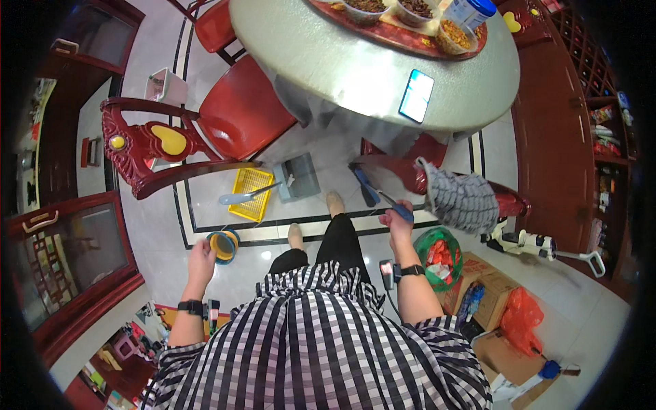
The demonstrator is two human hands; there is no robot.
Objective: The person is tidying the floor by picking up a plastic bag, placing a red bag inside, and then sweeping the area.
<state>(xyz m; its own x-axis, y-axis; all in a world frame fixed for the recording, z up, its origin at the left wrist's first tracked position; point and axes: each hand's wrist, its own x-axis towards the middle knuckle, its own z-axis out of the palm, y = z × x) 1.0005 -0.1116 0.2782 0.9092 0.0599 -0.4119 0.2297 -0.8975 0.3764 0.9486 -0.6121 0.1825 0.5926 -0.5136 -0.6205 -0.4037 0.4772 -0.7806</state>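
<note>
My right hand (398,221) is closed around the blue handle of a hand brush (366,185), whose blue head hangs over the floor beside a dark red chair. My left hand (201,256) is raised next to a blue and yellow round container (224,246) on the floor; its fingers are curled, and whether it touches or holds anything is not clear. Ahead of my feet lies a grey dustpan (298,177) with a light scrap in it and a long grey-blue handle. That handle reaches over a yellow plastic basket (251,193).
A red wooden chair (246,110) stands left of the cloth-covered round table (307,61), which bears a phone (416,96). At right are a chair draped with grey fabric (461,200), a green bag of rubbish (417,246), cardboard boxes (499,297) and a white stick vacuum (528,244).
</note>
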